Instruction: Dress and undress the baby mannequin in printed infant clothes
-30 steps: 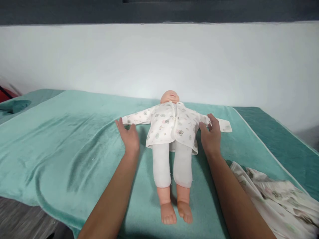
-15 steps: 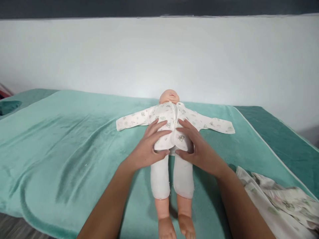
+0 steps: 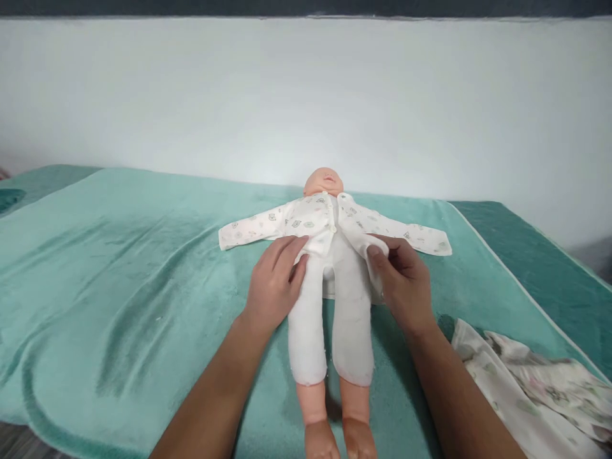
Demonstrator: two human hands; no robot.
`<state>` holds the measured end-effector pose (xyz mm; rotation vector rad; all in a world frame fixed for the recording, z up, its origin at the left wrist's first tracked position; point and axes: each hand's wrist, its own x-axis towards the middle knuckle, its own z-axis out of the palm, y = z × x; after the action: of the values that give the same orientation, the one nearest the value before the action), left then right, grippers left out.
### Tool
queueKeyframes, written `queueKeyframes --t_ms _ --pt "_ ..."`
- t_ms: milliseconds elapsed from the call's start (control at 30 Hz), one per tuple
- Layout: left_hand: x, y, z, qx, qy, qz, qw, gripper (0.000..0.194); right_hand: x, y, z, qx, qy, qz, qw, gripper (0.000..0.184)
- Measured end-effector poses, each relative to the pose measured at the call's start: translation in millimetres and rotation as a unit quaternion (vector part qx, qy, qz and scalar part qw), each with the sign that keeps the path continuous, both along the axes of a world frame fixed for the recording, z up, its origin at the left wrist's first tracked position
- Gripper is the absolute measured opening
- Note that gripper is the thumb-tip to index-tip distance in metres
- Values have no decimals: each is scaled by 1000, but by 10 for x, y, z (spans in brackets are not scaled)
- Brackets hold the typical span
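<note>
A baby doll [image 3: 354,312] with a soft white body lies on its back, head at the far side, feet toward me. It wears a white printed baby shirt [image 3: 306,213] whose sleeves stretch out to both sides. The shirt's lower front hangs apart, baring the white belly. My right hand [image 3: 405,277] pinches the right front flap between thumb and fingers and holds it lifted outward. My left hand [image 3: 277,277] is closed at the hem of the left front flap, which is folded up; its fingertips are partly hidden by the cloth.
A light green plush blanket [image 3: 143,287] lies under the doll, over a darker green cover [image 3: 540,255] on the right. Crumpled printed white cloth [image 3: 530,389] lies at the lower right. A white wall [image 3: 239,95] stands behind.
Both hands went from resting spread on the shirt front to gripping its lower edges. The flaps have been raised and drawn apart, uncovering the belly. The view tilted slightly.
</note>
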<state>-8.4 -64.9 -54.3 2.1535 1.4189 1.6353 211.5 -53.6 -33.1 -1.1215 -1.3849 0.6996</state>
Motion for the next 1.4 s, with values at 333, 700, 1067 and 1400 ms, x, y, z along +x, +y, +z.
queueKeyframes --t_ms 333,700,1067,1400 --pt "-39 31 47 -113 -191 15 975 16 75 186 -114 -99 199 -49 974 22" --pt "-246 227 -137 -237 -510 121 818 26 290 366 -244 -104 97 -154 978 36" --pt "-110 157 -145 -164 -158 39 973 40 118 210 -229 99 -262 -68 958 38" --pt "-78 -46 -8 -340 -129 -73 929 69 215 237 -227 -28 -276 27 960 53"
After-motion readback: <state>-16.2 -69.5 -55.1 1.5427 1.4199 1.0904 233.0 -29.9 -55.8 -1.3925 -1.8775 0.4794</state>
